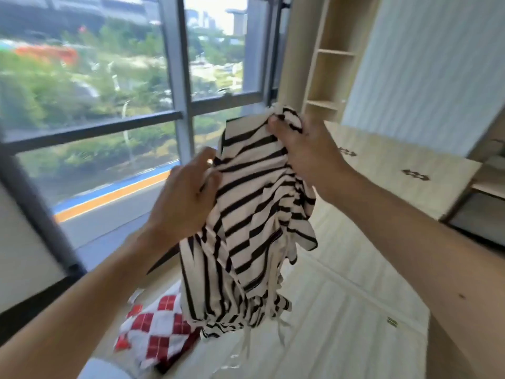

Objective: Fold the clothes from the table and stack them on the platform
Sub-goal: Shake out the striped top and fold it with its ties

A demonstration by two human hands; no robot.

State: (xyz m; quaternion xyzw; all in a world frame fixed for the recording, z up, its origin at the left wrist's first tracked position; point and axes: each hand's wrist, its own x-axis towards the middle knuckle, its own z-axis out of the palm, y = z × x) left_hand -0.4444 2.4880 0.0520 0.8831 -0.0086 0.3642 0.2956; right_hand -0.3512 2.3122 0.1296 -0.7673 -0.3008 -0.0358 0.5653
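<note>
The black-and-white striped cloth garment (pixel 254 214) hangs in the air above the pale wooden table (pixel 341 310). The right hand (pixel 306 149) clutches its bunched top and the left hand (pixel 183 198) pinches its left edge. A red-and-white diamond-patterned garment (pixel 158 329) lies below, near the table's left edge by the window (pixel 109 105).

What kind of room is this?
Likely a bedroom or dorm room: a large window over a street, pale wooden shelves, and a striped shirt held up for folding.
</note>
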